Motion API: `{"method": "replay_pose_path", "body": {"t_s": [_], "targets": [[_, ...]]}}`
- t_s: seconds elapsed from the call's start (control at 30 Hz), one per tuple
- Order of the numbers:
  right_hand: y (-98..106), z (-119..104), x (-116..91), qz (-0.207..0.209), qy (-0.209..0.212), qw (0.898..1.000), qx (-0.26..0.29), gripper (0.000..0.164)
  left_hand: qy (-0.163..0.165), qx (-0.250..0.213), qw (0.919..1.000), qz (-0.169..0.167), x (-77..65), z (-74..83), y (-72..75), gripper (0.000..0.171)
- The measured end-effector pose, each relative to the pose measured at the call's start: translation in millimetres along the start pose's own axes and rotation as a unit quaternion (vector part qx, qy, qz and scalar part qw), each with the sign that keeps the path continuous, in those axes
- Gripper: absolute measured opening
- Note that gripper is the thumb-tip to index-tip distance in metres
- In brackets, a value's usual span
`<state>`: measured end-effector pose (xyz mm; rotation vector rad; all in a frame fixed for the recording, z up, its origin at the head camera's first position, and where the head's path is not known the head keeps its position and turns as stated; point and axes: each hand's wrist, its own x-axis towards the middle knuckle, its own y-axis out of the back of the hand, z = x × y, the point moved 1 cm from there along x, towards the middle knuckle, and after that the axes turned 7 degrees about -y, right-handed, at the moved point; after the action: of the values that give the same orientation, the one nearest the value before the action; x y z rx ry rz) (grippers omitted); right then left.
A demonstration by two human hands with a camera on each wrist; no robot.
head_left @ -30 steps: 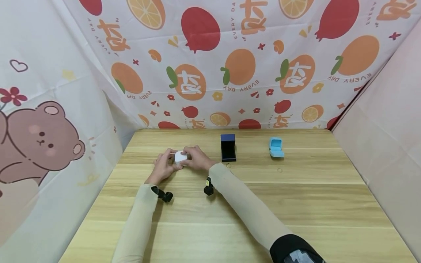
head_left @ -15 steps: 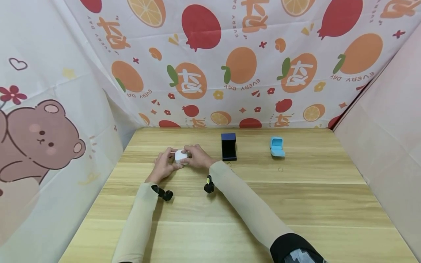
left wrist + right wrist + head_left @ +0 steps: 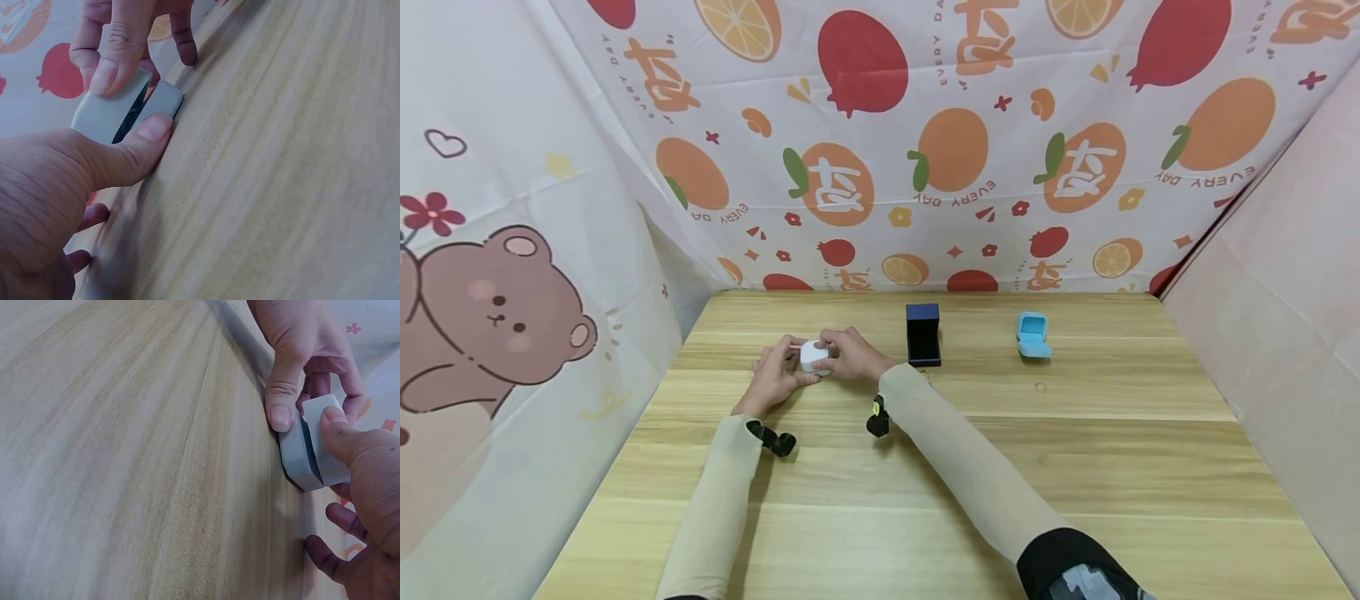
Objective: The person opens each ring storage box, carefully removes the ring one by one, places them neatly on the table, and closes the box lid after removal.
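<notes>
A small white ring box (image 3: 813, 357) stands on the wooden table, between both hands. A narrow dark gap shows between its lid (image 3: 329, 447) and its base (image 3: 298, 456). My left hand (image 3: 770, 377) grips the base from the left, its thumb on the base's front. From the right, my right hand (image 3: 852, 354) pinches the lid, with the thumb lying on it. In the right wrist view, two fingers of that hand stand away from the box. The inside of the box is hidden.
Right of the hands, a dark blue ring box (image 3: 923, 335) stands with its lid up, a thin ring (image 3: 926, 375) before it, partly behind the right forearm. Farther right are a light blue open ring box (image 3: 1033, 335) and another thin ring (image 3: 1041, 387). A fruit-print curtain (image 3: 880, 167) hangs behind.
Both hands stay on the white ring box, nearly still. The whole head view shifts slightly; the other boxes and rings keep their places on the table.
</notes>
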<state>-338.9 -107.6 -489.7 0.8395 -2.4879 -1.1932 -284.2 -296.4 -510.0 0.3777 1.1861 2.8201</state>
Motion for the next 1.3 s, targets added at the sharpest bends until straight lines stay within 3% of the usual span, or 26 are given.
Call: {"method": "replay_pose_path", "body": {"t_s": [1.3], "targets": [[6.8,-0.8,7.5,-0.037,-0.016,0.997,0.067,0.021,0.02,0.018,0.9995,-0.018,1.5,0.5,2.0,0.07]]}}
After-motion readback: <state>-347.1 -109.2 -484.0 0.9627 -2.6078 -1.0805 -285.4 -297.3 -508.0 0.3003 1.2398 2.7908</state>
